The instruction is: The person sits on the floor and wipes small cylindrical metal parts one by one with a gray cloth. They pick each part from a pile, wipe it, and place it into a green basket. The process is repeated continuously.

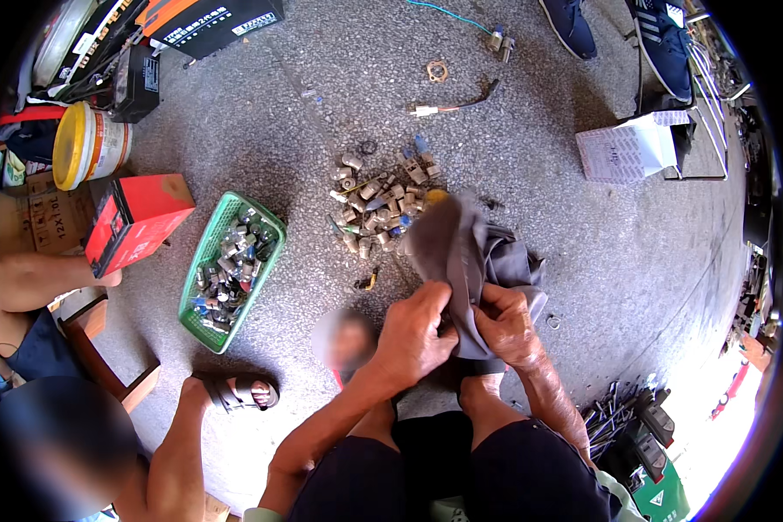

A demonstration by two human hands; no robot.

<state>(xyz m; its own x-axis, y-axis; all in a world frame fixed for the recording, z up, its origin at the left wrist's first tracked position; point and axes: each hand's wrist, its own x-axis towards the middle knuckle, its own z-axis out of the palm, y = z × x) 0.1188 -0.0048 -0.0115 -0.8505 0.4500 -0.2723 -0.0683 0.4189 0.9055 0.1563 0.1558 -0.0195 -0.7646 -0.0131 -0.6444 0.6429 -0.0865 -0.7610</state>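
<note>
A dark grey cloth (466,274) hangs between my two hands over the right side of a pile of small bulbs. My left hand (417,333) pinches the cloth's near left edge. On its right side, my right hand (509,323) grips the fabric between thumb and fingers. The bulb pile (382,209), mostly dull metal bases with some blue pieces, lies on the speckled floor beyond my hands, partly hidden by the cloth. Left of the pile, a green plastic basket (188,307) holds many small glass bulbs.
Another person (173,463) sits at the left, with a sandalled foot near the basket. A red box (147,215) and a yellow-lidded bucket (94,147) are beyond. An open white box (616,153) lies at upper right. Metal parts (610,417) are heaped at lower right.
</note>
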